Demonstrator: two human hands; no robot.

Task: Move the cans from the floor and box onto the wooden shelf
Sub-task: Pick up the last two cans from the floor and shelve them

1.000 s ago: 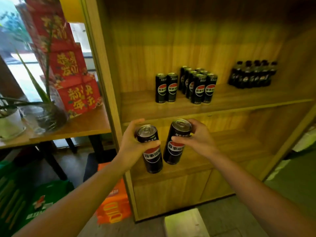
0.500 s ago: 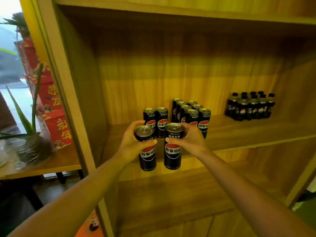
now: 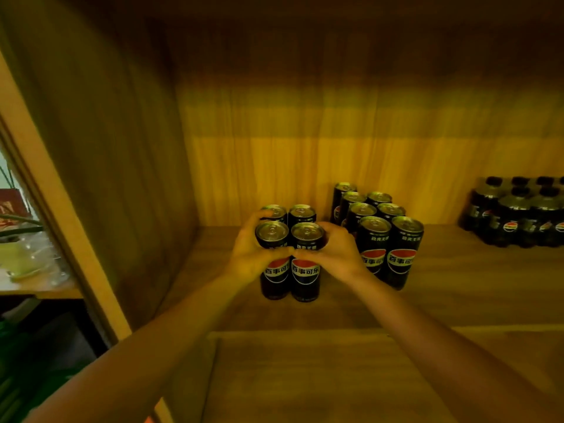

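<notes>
Two black cola cans stand upright side by side on the wooden shelf [image 3: 457,288]. My left hand [image 3: 247,264] grips the left can [image 3: 274,279]. My right hand [image 3: 335,257] grips the right can [image 3: 305,279]. Both can bottoms appear to rest on the shelf board. Directly behind them stand two more cans [image 3: 300,213], touching or nearly touching the held pair. To the right is a block of several cans [image 3: 387,254] in two rows.
A shrink-wrapped pack of small dark bottles [image 3: 518,218] sits at the shelf's right end. The cabinet's side wall [image 3: 100,178] rises on the left. Beyond it a table with a glass vase [image 3: 33,261] shows. A lower shelf board [image 3: 335,377] lies below.
Both hands have carried their cans up and forward from in front of the cabinet onto the shelf, setting them down before the two rear cans. The camera has moved closer.
</notes>
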